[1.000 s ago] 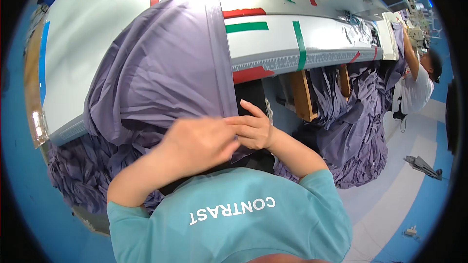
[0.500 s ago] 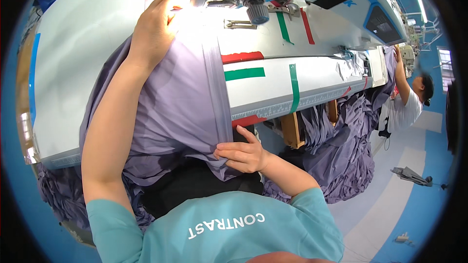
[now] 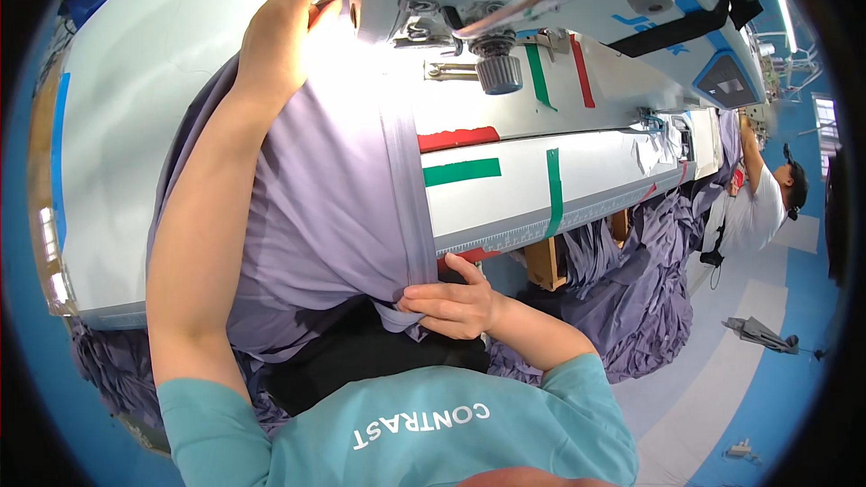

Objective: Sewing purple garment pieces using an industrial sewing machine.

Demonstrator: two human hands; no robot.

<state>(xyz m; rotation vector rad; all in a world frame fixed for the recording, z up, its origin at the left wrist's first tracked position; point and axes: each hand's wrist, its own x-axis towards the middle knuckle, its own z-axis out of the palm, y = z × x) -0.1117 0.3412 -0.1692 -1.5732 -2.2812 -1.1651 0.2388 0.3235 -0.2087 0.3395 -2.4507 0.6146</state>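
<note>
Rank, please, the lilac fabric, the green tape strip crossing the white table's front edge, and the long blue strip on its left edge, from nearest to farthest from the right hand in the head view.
1. Lilac fabric: pinched in the right hand.
2. Green tape strip: ahead and rightward, across the white table's front edge.
3. Long blue strip: far left, along its left edge.

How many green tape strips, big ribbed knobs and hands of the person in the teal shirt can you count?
Green tape strips: 3
Big ribbed knobs: 2
Hands (left hand, right hand): 2
Total: 7
</note>
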